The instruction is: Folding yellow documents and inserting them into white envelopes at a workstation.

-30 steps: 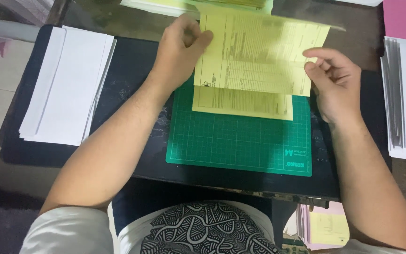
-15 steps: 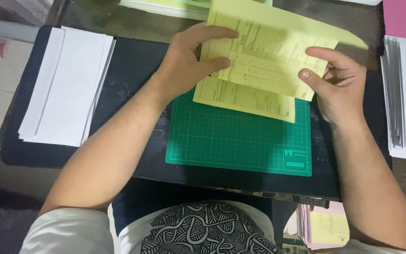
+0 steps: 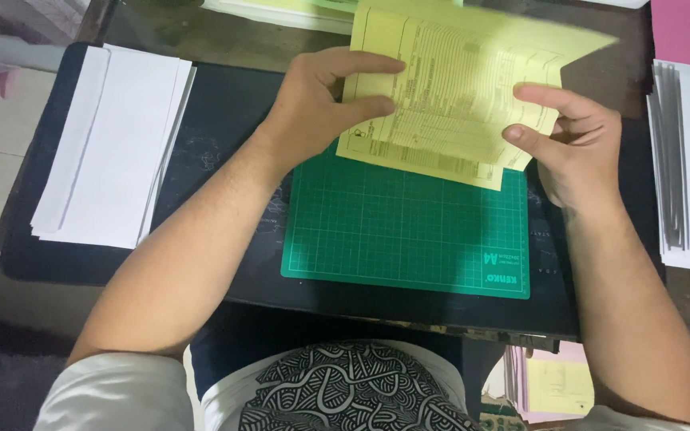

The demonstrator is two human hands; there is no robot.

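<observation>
Pinching yellow form (image 3: 449, 88) | left hand (image 3: 321, 96) left edge | right hand (image 3: 573, 140) right edge

Two envelope stacks (image 3: 113, 144), one green mat (image 3: 409, 239).

A pale yellow printed paper form (image 3: 449, 88) is pinched between both hands, over a green gridded cutting mat (image 3: 409, 231). White envelope stacks (image 3: 113, 144) are seen left of the left hand (image 3: 321, 100).
</observation>
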